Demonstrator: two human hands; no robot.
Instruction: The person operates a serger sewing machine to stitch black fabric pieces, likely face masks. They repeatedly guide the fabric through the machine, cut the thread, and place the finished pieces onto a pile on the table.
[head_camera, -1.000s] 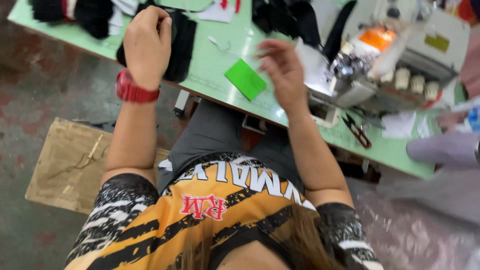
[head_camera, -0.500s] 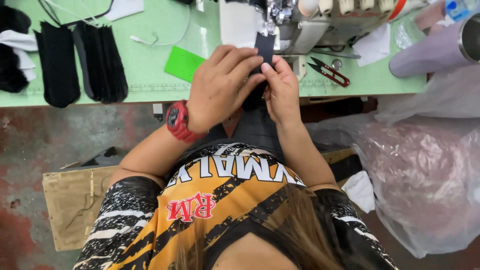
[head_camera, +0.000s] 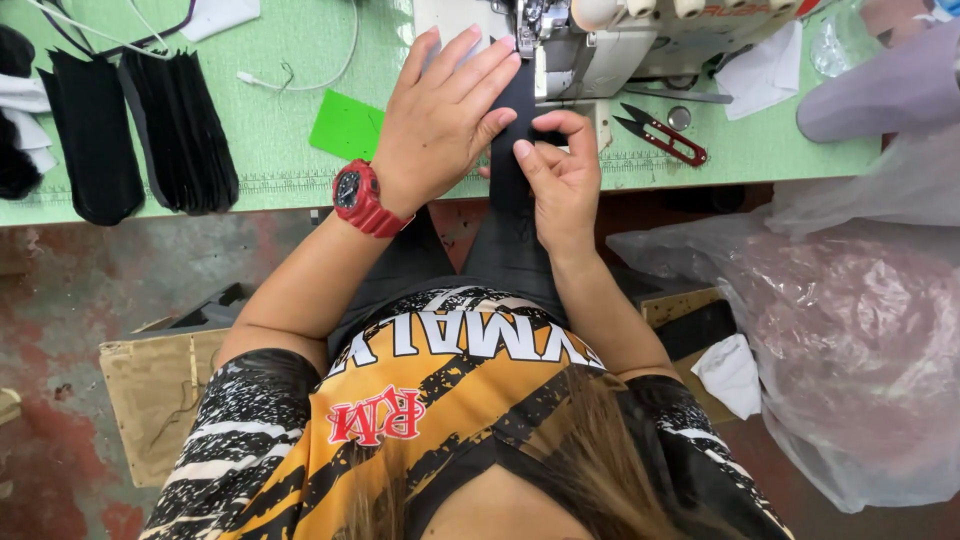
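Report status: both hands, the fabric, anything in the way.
Left hand flat on black fabric strip at sewing machine. Right hand pinching the strip's edge. Red thread snips lie beside, apart.

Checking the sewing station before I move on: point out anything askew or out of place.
Nothing stands out. Both hands, left hand and right hand, press the black strip flat at the sewing machine; snips lie beside it.

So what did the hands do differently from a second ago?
A second ago both hands were apart above the green table, holding nothing. Since then they came together at the sewing machine: the left hand lies flat on a black fabric strip and the right hand pinches it. The black fabric stack, green card and red snips stayed put.
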